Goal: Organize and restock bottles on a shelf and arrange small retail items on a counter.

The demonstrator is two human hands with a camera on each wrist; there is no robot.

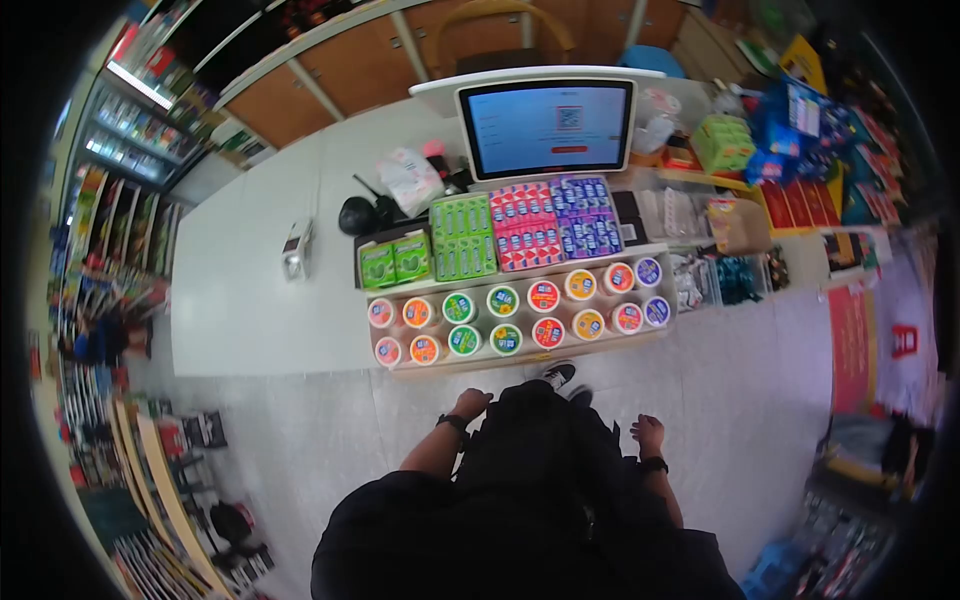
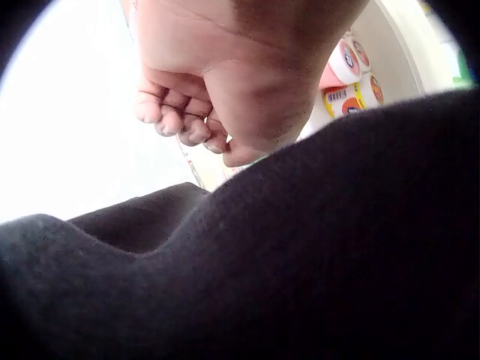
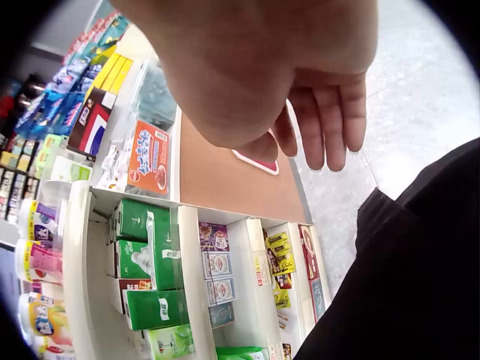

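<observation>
My left hand (image 1: 472, 403) hangs beside my dark clothing, short of the counter's front; in the left wrist view its fingers (image 2: 184, 120) curl loosely around nothing. On my other side the right hand (image 1: 648, 432) is likewise held low and away from the counter, its fingers (image 3: 330, 124) relaxed and bare of any object. Two rows of round tubs (image 1: 505, 340) with colourful lids line the counter's front edge. Behind them stand green boxes (image 1: 463, 236), pink packs (image 1: 527, 225) and purple packs (image 1: 587, 216).
A white counter (image 1: 240, 280) stretches left, with a small white device (image 1: 296, 251) on it. A lit screen (image 1: 548, 128) faces me. Shelves under the counter hold green cartons (image 3: 154, 259). Goods racks (image 1: 110, 215) stand far left; tiled floor (image 1: 740, 390) lies around me.
</observation>
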